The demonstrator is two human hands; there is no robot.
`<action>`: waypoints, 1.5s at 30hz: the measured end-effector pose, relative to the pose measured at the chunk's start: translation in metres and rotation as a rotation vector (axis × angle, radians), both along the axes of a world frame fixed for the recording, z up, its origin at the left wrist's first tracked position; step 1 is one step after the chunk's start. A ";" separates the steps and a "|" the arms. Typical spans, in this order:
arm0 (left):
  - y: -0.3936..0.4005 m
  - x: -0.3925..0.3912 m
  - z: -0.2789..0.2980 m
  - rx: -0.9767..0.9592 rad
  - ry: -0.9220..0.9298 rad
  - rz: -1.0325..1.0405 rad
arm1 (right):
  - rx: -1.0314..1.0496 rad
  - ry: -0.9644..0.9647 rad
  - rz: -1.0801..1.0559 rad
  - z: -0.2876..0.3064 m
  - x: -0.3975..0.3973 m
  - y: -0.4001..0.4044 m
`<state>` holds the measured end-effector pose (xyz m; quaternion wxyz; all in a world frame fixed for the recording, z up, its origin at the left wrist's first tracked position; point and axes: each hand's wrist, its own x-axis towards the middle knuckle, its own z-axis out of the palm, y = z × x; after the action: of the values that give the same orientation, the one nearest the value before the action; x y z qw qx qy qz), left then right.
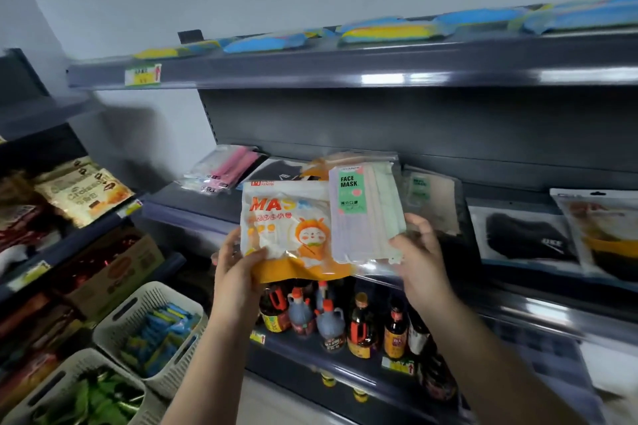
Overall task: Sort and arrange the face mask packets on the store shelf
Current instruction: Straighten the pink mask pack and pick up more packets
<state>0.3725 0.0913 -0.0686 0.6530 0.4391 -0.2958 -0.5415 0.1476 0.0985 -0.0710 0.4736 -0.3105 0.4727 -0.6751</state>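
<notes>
My left hand [236,260] grips the lower left corner of a white-and-orange cartoon mask packet [286,228], held up in front of the middle shelf [193,209]. My right hand [419,252] holds the lower right edge of a clear packet of pastel masks labelled FACE MASK [362,214], which overlaps the cartoon packet on its right. On the shelf behind lie a pink mask packet [224,171], a dark packet [276,169], a beige packet [431,198], a black mask packet [528,238] and an orange-black packet [604,231] at far right.
The top shelf [345,69] carries blue-and-yellow packs. Sauce bottles [331,317] stand on the shelf below the masks. At left are snack bags [79,190] and white baskets [148,324] with blue packets and greens.
</notes>
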 end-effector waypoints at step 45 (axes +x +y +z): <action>-0.279 -0.087 0.020 -0.027 -1.332 -0.189 | 0.077 0.145 -0.419 -0.011 -0.119 -0.093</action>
<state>0.2859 -0.1879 -0.0489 0.2863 0.6433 -0.6796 -0.2059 0.0290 0.0056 -0.0822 0.2994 -0.2351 0.5849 -0.7162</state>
